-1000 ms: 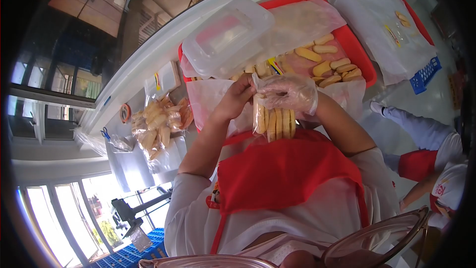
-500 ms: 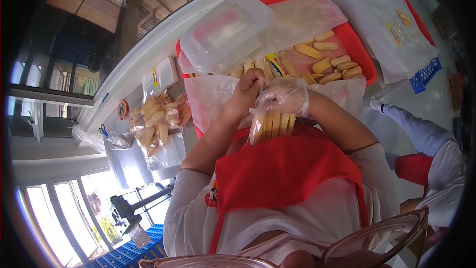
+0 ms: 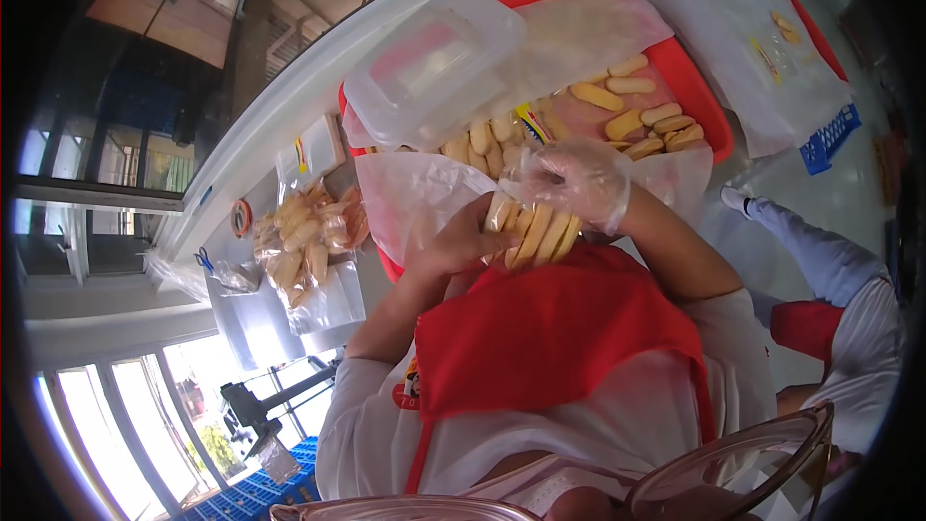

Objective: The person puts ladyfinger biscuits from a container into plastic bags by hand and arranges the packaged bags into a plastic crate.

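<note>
At nine o'clock, a pair of blue-handled scissors (image 3: 204, 259) and an orange roll of tape (image 3: 241, 218) lie on the table (image 3: 267, 183), just left of the bagged biscuits (image 3: 307, 236). Near the centre, the left hand (image 3: 460, 239) is bare and closed around the left side of a clear bag (image 3: 531, 232) holding long biscuits side by side, in front of the red apron (image 3: 550, 328). The right hand (image 3: 576, 183), in a clear glove, curls at the bag's upper end; whether it pinches the film I cannot tell. Towards twelve o'clock, a translucent container (image 3: 434, 68) lies over the red tray (image 3: 699, 96), which holds loose biscuits (image 3: 632, 123), sheets and a yellow-and-blue label (image 3: 531, 123). At two o'clock is a sheet-covered tray (image 3: 743, 58), with a blue basket (image 3: 831, 140) beneath its lower right edge. Between three and four o'clock, another person (image 3: 854, 357) is partly visible
</note>
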### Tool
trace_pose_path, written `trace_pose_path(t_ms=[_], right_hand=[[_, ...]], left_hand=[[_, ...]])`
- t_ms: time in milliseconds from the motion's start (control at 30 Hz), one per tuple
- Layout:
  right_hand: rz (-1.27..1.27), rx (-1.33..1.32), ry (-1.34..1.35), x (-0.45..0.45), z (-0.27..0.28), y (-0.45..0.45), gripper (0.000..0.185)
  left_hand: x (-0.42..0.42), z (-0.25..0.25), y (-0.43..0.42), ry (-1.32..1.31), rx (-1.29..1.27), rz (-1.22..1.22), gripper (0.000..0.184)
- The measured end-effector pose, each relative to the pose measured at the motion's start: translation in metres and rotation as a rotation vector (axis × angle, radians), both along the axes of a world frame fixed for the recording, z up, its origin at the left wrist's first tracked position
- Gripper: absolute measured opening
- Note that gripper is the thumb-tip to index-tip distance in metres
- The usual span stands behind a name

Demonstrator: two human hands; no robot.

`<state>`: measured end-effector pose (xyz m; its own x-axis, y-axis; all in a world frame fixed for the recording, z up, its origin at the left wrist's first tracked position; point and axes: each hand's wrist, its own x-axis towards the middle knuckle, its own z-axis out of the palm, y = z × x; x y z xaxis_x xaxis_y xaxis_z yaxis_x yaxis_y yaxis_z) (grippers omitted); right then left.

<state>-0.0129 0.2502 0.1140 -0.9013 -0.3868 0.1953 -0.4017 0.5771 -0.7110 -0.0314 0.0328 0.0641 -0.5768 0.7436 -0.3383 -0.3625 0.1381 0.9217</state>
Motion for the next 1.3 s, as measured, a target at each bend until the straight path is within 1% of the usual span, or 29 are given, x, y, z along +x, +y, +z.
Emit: trace_pose_path(t_ms=[33, 100, 200, 233, 300, 400, 433, 500, 533, 600, 633, 700, 733, 833, 900, 933, 1000, 1033, 1067, 1100, 1167, 1200, 1233, 1300], right_hand=[[-0.025, -0.03, 0.073, 0.004, -0.002, 0.001, 0.011], [-0.07, -0.086, 0.218, 0.012, -0.008, 0.005, 0.015], [-0.136, -0.229, 0.138, 0.022, -0.012, 0.01, 0.02], [-0.134, -0.234, -0.022, 0.024, -0.009, 0.012, 0.02], [-0.129, -0.242, -0.341, 0.028, 0.002, 0.017, 0.019], [0.032, -0.16, -0.372, 0.026, 0.003, 0.022, 0.021], [0.035, -0.17, -0.244, 0.026, -0.002, 0.021, 0.021], [0.048, -0.191, 0.015, 0.023, -0.015, 0.017, 0.022], [0.025, -0.123, 0.043, 0.022, -0.015, 0.016, 0.022], [-0.014, 0.008, 0.109, 0.02, -0.008, 0.011, 0.023], [-0.028, -0.015, 0.036, 0.02, -0.006, 0.009, 0.023], [-0.032, -0.061, -0.11, 0.025, -0.005, 0.005, 0.021], [-0.053, -0.244, -0.194, 0.029, -0.01, -0.001, 0.018], [-0.007, -0.179, -0.052, 0.033, -0.003, -0.001, 0.017], [0.041, -0.182, -0.002, 0.036, 0.005, -0.006, 0.012], [0.069, -0.234, -0.001, 0.037, -0.006, -0.006, 0.011], [0.109, -0.335, -0.001, 0.039, -0.031, -0.007, 0.011], [0.078, -0.474, -0.149, 0.044, -0.032, -0.009, 0.012], [0.043, -0.609, -0.3, 0.048, -0.033, -0.011, 0.013], [0.004, -0.739, -0.455, 0.047, -0.034, -0.013, 0.015], [0.038, -0.44, -0.101, 0.03, -0.04, 0.0, 0.02], [0.049, -0.292, 0.078, 0.023, -0.043, 0.004, 0.023], [-0.025, -0.412, 0.006, 0.021, -0.043, 0.002, 0.024], [-0.177, -0.649, -0.14, 0.02, -0.044, -0.001, 0.025]], left_hand=[[0.005, 0.0, -0.001, -0.042, 0.077, 0.033, 0.055], [0.012, 0.002, -0.007, -0.098, 0.027, 0.086, 0.056], [0.021, 0.013, -0.01, -0.108, -0.097, 0.144, 0.057], [0.023, 0.015, -0.01, -0.098, -0.146, 0.158, 0.057], [0.025, 0.013, -0.012, -0.119, -0.08, 0.143, 0.056], [0.025, 0.013, -0.02, -0.147, -0.016, 0.095, 0.055], [0.025, 0.013, -0.023, -0.156, 0.0, 0.077, 0.055], [0.027, 0.019, -0.02, -0.088, 0.036, 0.124, 0.055], [0.026, 0.021, -0.019, -0.051, 0.054, 0.151, 0.055], [0.02, 0.017, -0.022, 0.082, 0.0, 0.144, 0.052], [0.018, 0.016, -0.024, 0.151, -0.03, 0.145, 0.051], [0.019, 0.017, -0.029, 0.089, -0.048, 0.128, 0.049], [0.02, 0.018, -0.032, 0.059, -0.06, 0.131, 0.048], [0.025, 0.019, -0.038, -0.009, 0.1, 0.137, 0.038], [0.024, 0.028, -0.04, 0.15, -0.043, 0.117, 0.034], [0.022, 0.032, -0.044, 0.223, -0.119, 0.099, 0.033], [0.017, 0.033, -0.058, 0.256, -0.166, 0.055, 0.035], [0.012, 0.033, -0.065, 0.272, -0.187, 0.027, 0.037], [0.007, 0.035, -0.077, 0.538, -0.175, -0.006, 0.037], [0.002, 0.035, -0.093, 0.548, -0.184, 0.083, 0.041], [-0.005, 0.028, -0.134, 0.567, -0.197, 0.252, 0.049], [-0.005, 0.025, -0.153, 0.439, -0.172, 0.542, 0.049], [-0.006, 0.022, -0.173, 0.303, -0.141, 0.826, 0.05], [-0.017, 0.015, -0.22, 0.29, 0.015, 1.104, 0.047]])
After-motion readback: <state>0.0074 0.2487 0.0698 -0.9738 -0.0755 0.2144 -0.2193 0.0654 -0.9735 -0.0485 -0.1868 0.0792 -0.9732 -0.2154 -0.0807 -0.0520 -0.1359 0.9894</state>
